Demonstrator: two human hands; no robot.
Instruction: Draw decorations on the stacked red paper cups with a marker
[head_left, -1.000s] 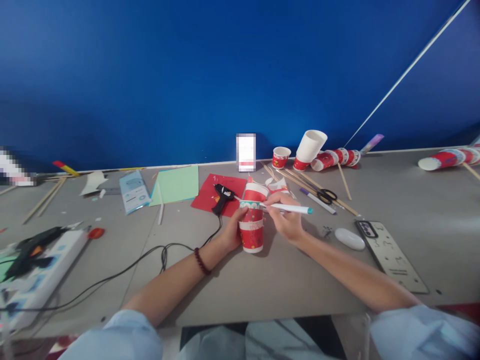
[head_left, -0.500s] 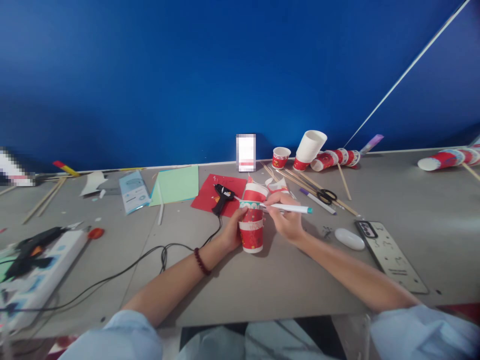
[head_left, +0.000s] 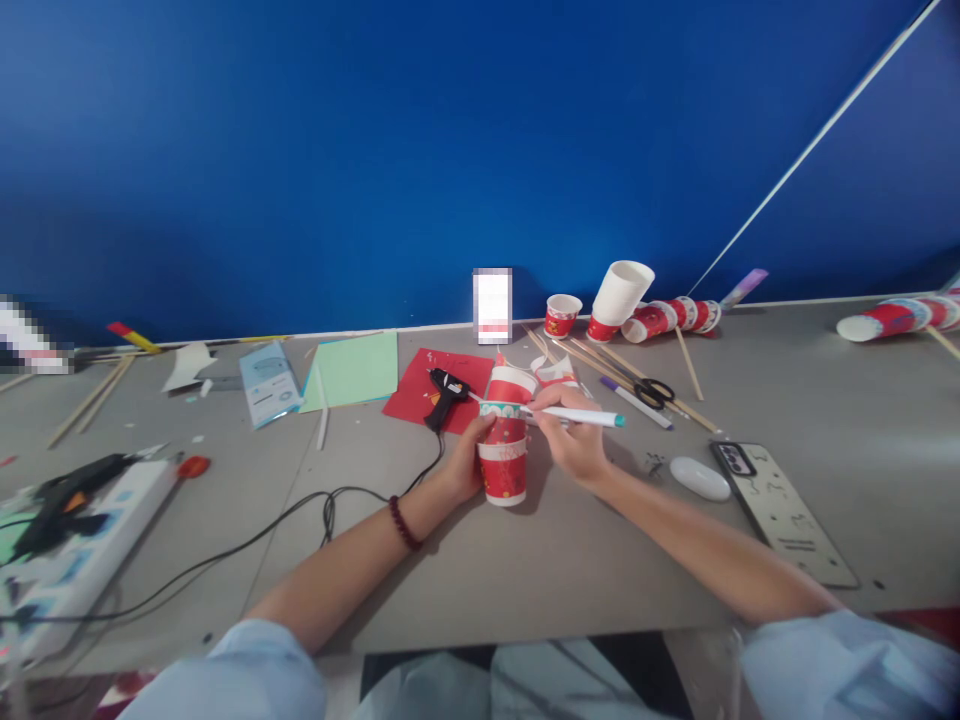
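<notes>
In the middle of the table stands a tower of red and white paper cups [head_left: 504, 472], joined end to end. My left hand [head_left: 466, 460] is wrapped round its left side, the thumb lying across the front. A teal pattern runs along a white band on the upper part. My right hand [head_left: 570, 440] pinches a white marker [head_left: 577, 415] with a teal end; the tip meets the patterned band from the right. Just behind the cups, a black glue gun [head_left: 447, 395] rests on a red paper sheet [head_left: 409, 385].
Scissors [head_left: 654, 392], a purple-capped marker [head_left: 636, 402], a white mouse [head_left: 699, 478] and a phone [head_left: 784, 510] lie at right. Loose cups [head_left: 622, 290] stand by the blue wall. A black cable [head_left: 255, 540] crosses the left side to a power strip [head_left: 112, 550].
Hardly anything differs. Both hands, the cup tower and the marker keep nearly the same place.
</notes>
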